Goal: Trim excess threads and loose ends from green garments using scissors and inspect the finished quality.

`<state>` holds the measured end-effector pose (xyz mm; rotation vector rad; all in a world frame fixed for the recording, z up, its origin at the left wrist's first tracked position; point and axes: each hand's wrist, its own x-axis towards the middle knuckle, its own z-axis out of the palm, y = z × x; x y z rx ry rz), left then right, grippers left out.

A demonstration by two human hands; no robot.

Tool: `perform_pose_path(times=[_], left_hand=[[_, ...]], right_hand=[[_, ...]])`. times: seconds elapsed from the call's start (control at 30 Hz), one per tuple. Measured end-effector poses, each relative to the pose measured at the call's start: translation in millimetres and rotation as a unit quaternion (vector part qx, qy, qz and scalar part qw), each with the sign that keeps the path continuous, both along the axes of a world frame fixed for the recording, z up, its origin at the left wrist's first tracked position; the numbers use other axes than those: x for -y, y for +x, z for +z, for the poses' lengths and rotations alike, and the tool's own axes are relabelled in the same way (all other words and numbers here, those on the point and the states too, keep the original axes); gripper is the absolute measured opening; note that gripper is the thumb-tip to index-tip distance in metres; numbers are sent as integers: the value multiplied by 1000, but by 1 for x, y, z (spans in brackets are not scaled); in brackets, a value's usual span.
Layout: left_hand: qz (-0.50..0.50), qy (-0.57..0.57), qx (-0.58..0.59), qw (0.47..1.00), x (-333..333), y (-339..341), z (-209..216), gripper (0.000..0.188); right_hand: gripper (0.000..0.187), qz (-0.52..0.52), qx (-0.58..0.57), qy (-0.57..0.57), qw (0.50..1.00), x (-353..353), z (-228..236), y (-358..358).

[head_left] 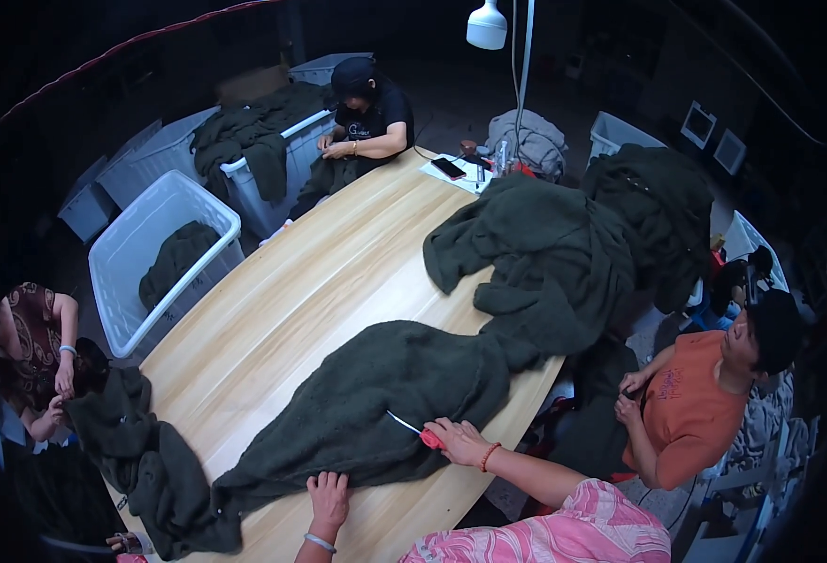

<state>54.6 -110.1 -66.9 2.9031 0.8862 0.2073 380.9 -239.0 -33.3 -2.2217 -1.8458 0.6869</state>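
A dark green knit garment point(376, 385) lies spread on the wooden table in front of me, its sleeve stretching toward the lower left. My left hand point(329, 497) rests on the garment's near edge, fingers stretched out and holding nothing. Gripped in my right hand point(460, 443) is a small red tape measure point(431, 439), with a short white strip point(403, 422) reaching from it across the cloth. The fingers cover part of the red case.
More dark green garments heap at the table's point(273, 319) far right point(554, 253) and lower left point(160, 469). Beyond the left edge stands a white bin point(226, 249). A phone point(448, 168) lies at the far end. Co-workers handle cloth at the far end, left and right point(690, 403).
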Motion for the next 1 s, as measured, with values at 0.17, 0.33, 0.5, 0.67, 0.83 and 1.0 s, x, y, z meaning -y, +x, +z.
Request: perform_pose_path(times=[0.17,0.33,0.5,0.67,0.83,1.0], left_hand=[[36,-9,10,999,0,6,-16,29],[140,-65,71,986,21,22,-30,29],[235,-20,177,956,48,37,-60,28],[230,-49,150,960,46,38,-49,31],[224,-72,142,961,45,30,-57,33],[214,-89,122,965,44,29,-50,36]], right_hand=[[64,-5,19,3,1000,-8,-11,-3],[55,-17,36,69,997,-4,-22,-7],[60,-43,8,97,994,-1,-32,-12],[60,-54,4,117,992,4,-29,-13],[62,-48,3,146,988,7,-39,-16],[63,-42,0,148,988,6,-37,-16]])
